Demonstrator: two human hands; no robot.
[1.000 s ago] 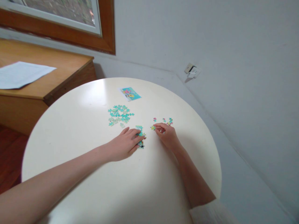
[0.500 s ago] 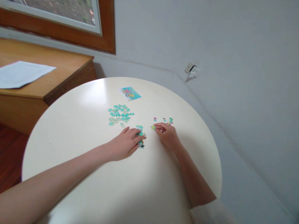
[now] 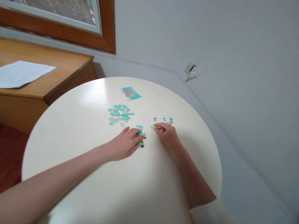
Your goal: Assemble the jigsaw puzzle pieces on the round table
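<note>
My left hand (image 3: pixel 128 142) lies with spread fingers on a narrow joined strip of jigsaw puzzle (image 3: pixel 141 143), covering its middle. Teal and multicoloured parts of the strip show past the fingertips. To the right of it, my right hand (image 3: pixel 167 133) pinches a small yellow and green puzzle piece (image 3: pixel 153 127) between thumb and forefinger. A gap separates that piece from the strip. Just beyond my right hand lie several loose pieces, among them a pink one (image 3: pixel 155 119) and a teal one (image 3: pixel 171 119); some are partly hidden by the fingers.
A heap of teal and pale green puzzle pieces (image 3: pixel 120 113) lies left of centre on the round white table (image 3: pixel 77 130). Behind it is a small picture card (image 3: pixel 131 93). A wooden cabinet (image 3: pixel 67 68) with a paper sheet (image 3: pixel 23 74) stands at the left, under a window.
</note>
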